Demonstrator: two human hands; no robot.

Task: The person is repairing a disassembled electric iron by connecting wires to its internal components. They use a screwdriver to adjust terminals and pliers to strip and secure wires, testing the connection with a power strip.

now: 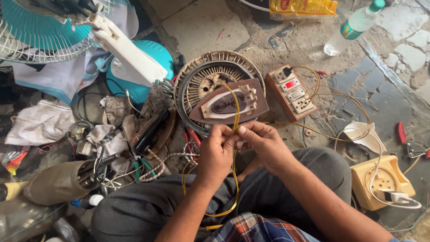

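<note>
Left hand (216, 150), right hand (262, 142) pinch yellow wire (234, 117) (fingers closed); iron soleplate (228, 105), switchboard (292, 92) beyond.

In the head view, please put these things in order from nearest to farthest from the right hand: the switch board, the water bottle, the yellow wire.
1. Yellow wire: pinched in the right hand.
2. Switch board: on the floor, just up and right.
3. Water bottle: lying at the top right.

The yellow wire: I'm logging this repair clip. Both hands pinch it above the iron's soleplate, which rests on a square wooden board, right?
Not quite. Left hand and right hand pinch the yellow wire, but the soleplate rests on a round ribbed metal part, as the head view shows.
</note>
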